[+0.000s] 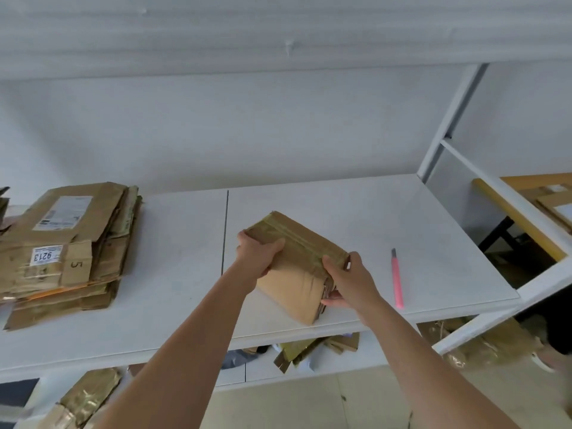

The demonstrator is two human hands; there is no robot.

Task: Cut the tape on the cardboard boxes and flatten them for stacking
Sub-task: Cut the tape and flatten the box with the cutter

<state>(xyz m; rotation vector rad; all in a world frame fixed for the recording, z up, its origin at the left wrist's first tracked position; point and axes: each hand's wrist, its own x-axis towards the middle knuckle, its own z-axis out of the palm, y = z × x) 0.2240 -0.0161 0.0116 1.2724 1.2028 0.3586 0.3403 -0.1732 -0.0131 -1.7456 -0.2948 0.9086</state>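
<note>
A small taped cardboard box [297,258] sits tilted on the white shelf [371,218], its top wrapped in glossy brown tape. My left hand [257,253] grips its far left corner, thumb over the top edge. My right hand [346,281] grips its near right end, thumb on top and fingers curled round the open side. A pink utility knife [397,280] lies on the shelf to the right of the box, apart from both hands. A stack of flattened boxes [65,252] lies at the left of the shelf.
More cardboard [312,348] lies on the lower shelf and on the floor at bottom left [83,400]. A white rack post [448,119] rises at the right. Another table with cardboard [544,199] stands beyond it. A person's foot [544,360] shows at right.
</note>
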